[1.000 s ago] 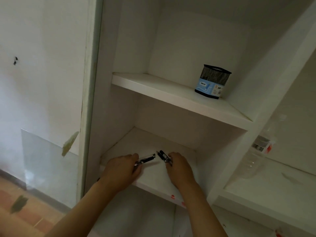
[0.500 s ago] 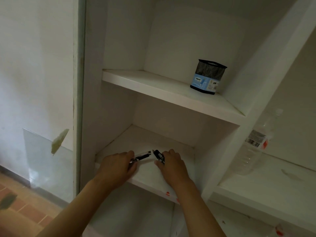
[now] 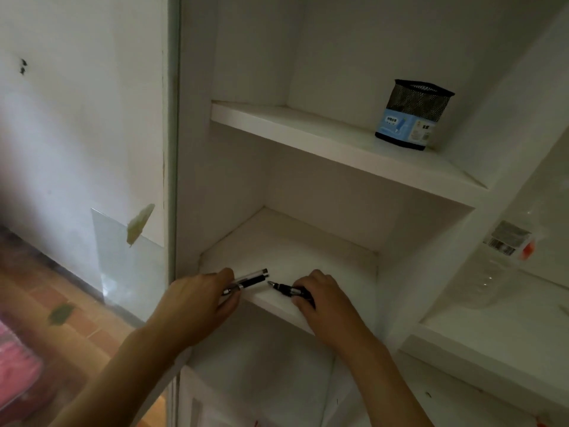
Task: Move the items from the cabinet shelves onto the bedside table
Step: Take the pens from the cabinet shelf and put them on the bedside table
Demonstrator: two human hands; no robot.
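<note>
My left hand grips black and silver pens at the front edge of the lower cabinet shelf. My right hand grips another black pen, its tip pointing left. The pen tips sit a short gap apart, just above the shelf lip. A black mesh pen holder with a blue label stands on the upper shelf, at its right end. A clear plastic bottle leans in the right-hand compartment.
The white cabinet's side post stands left of the shelves. Beyond it are a white wall and a brown tiled floor. Something pink shows at the lower left edge.
Both hands have drawn back from deeper on the lower shelf to its front edge, carrying the pens. The pen tips have moved slightly apart.
</note>
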